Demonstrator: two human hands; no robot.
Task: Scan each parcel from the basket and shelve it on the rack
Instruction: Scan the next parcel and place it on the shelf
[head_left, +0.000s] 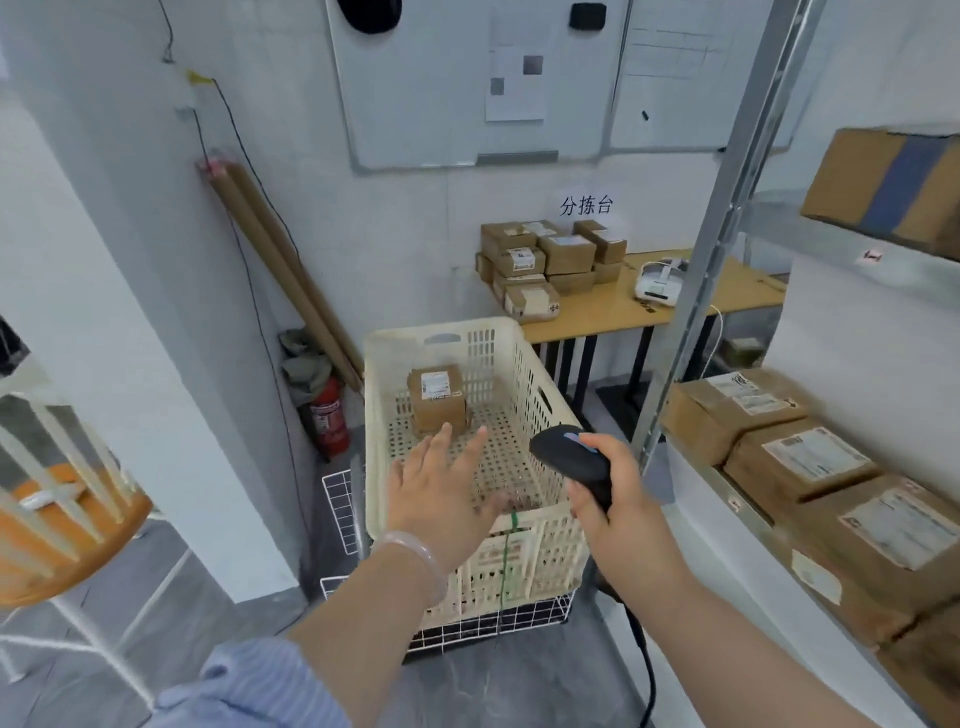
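Note:
A cream plastic basket (524, 374) stands on a white wire cart in front of me. One small cardboard parcel (437, 402) with a white label sits at its far left corner. My left hand (441, 493) hovers over the basket with fingers spread, just short of the parcel and holding nothing. My right hand (613, 499) grips a black barcode scanner (574, 457) at the basket's right edge, its cable hanging down. The metal rack (727, 208) rises on the right with several labelled parcels (810, 462) on its lower shelf.
A wooden table (623, 306) behind the basket carries a stack of small boxes (550, 265) and a white device (660, 283). A red fire extinguisher (328, 418) and cardboard tubes lean at the left wall. An orange stool (62, 525) stands at the left. A large box (888, 187) sits on the upper shelf.

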